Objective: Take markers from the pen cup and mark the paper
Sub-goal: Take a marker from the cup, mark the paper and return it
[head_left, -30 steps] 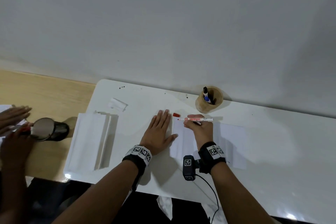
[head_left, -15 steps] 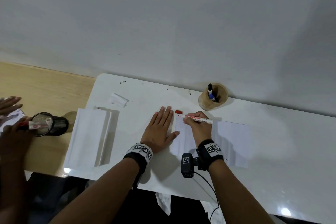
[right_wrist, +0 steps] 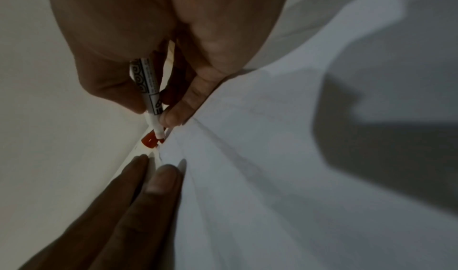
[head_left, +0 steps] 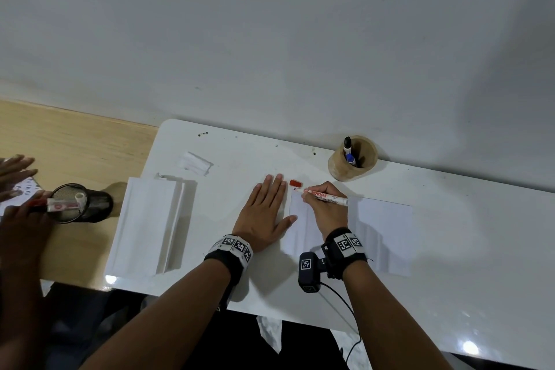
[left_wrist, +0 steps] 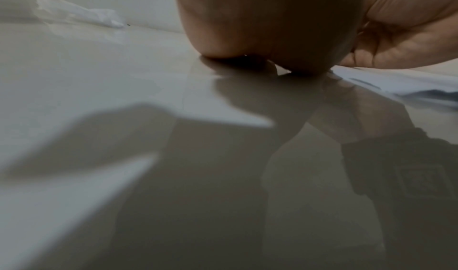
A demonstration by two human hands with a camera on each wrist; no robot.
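Note:
A white sheet of paper [head_left: 381, 228] lies on the white table [head_left: 480, 249]. My right hand [head_left: 326, 209] grips an uncapped red marker [head_left: 326, 197], its tip at the paper's far left corner; the right wrist view shows the marker [right_wrist: 151, 98] pinched between thumb and fingers. The red cap [head_left: 295, 182] lies on the table just beyond the tip. My left hand [head_left: 264, 213] lies flat on the table, fingers straight, thumb at the paper's left edge. A wooden pen cup [head_left: 353, 162] at the back holds a black and a blue marker.
A stack of folded white paper [head_left: 150, 225] lies at the table's left end, a small crumpled white piece [head_left: 195, 163] behind it. On the wooden desk to the left, another person's hands [head_left: 18, 207] hold a red marker over a black mesh cup [head_left: 81, 204].
The marker's rear end has dipped and its tip has come down to the paper's far left corner. My left hand stays flat. The other person has brought a marker over the black cup.

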